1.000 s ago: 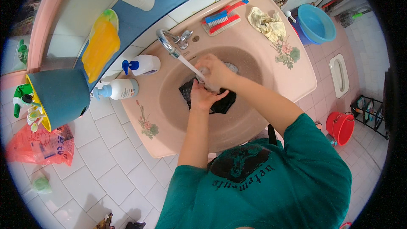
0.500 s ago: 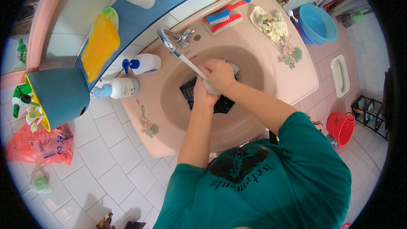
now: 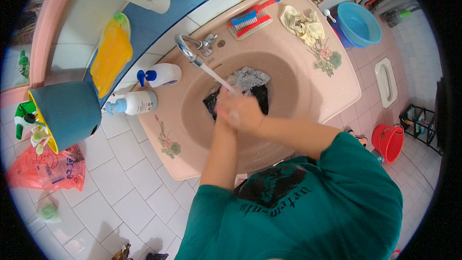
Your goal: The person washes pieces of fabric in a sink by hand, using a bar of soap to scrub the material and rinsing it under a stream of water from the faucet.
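Observation:
My two hands are pressed together under the running stream of the tap (image 3: 190,53), low in the oval sink basin (image 3: 195,103). My right hand (image 3: 248,110), smeared by motion, lies over my left hand (image 3: 225,108) and hides most of its fingers. Both look closed, with a small whitish patch showing between them; I cannot make out what it is. Behind them a wet grey cloth (image 3: 249,79) rests in the basin, partly on black fabric (image 3: 260,97) that also shows left of my hands.
Two pump bottles, one white with a blue pump (image 3: 166,74) and one with a pale blue pump (image 3: 140,102), stand on the left rim. Brushes (image 3: 250,23) and a crumpled cream cloth (image 3: 302,24) lie on the back rim. A blue basin (image 3: 358,24) and red bucket (image 3: 387,143) are at right.
My right hand has moved down and nearer to me over my left hand. More of the grey cloth now shows behind them, and less of the whitish material between my hands.

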{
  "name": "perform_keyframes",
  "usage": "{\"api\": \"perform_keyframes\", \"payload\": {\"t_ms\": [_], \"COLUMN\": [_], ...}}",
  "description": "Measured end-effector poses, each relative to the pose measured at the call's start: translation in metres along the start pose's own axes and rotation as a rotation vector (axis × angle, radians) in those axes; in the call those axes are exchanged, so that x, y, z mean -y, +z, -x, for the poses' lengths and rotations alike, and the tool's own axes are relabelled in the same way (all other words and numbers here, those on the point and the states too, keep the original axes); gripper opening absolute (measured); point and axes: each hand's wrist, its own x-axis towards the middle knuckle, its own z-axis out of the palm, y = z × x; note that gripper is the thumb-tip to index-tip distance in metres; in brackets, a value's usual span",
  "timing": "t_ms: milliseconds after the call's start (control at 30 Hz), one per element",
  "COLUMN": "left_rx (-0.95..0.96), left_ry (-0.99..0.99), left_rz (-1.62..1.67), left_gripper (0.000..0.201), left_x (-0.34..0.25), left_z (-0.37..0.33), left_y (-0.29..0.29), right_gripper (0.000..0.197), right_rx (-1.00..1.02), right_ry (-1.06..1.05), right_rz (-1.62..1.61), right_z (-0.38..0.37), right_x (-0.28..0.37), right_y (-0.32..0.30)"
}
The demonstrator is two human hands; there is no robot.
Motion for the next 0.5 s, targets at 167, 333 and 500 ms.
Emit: {"api": "perform_keyframes", "payload": {"t_ms": [167, 333, 500], "left_rx": [-0.406, -0.241, -0.373], "left_ry": [0.114, 0.153, 0.183], "left_rz": [-0.075, 0.007, -0.103], "left_gripper": [0.038, 0.052, 0.047], "left_x": [0.021, 0.019, 0.008], "left_z": [-0.012, 0.0, 0.001], "left_y": [0.049, 0.08, 0.049], "right_gripper": [0.021, 0.026, 0.022], "right_rx": [0.153, 0.188, 0.213], "right_ry": [0.388, 0.584, 0.177], "right_rz": [0.164, -0.636, -0.346], "right_z": [-0.025, -0.024, -0.017], "right_x": [-0.028, -0.088, -0.05], "right_y": [-0.006, 0.002, -0.019]}}
